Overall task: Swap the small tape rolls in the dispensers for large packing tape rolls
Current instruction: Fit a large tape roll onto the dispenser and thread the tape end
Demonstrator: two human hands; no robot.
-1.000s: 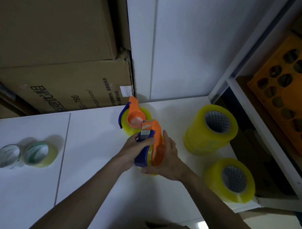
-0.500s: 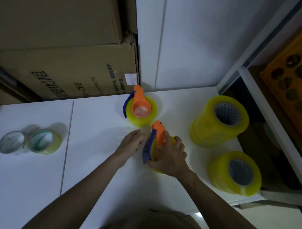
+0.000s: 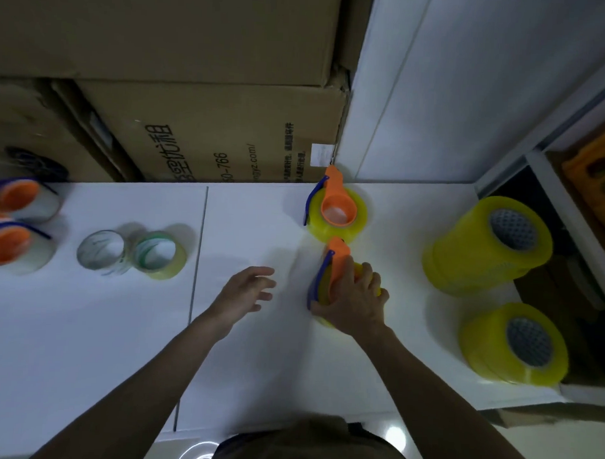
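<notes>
Far-left dispensers (image 3: 9, 226): two orange-and-blue ones are seen at the table's left edge, one behind the other; both are cut off by the frame and blurred, and their clear rolls are hard to make out.
Small rolls (image 3: 132, 254): two are laid flat on the table (image 3: 85, 324), touching; the left is whitish, the right greenish-yellow.
Left hand (image 3: 245, 294): it is held released, fingers spread and relaxed, above bare table between the small rolls and the near dispenser; nothing is grasped.
Far dispenser (image 3: 336, 204): it is laid flat with a yellow roll fitted, by the back wall.
Near dispenser (image 3: 337, 268): it is set just in front of the far one, with a yellow roll largely hidden under the hand.
Right hand (image 3: 351, 303): it is wrapped over the near dispenser and its roll, grasping them; the fingertips are hidden.
Large rolls (image 3: 489, 246): two yellow stacks are stood at the table's right edge, one behind the other.
Boxes (image 3: 195, 122): cardboard is stacked behind the table; the print is partly legible.
</notes>
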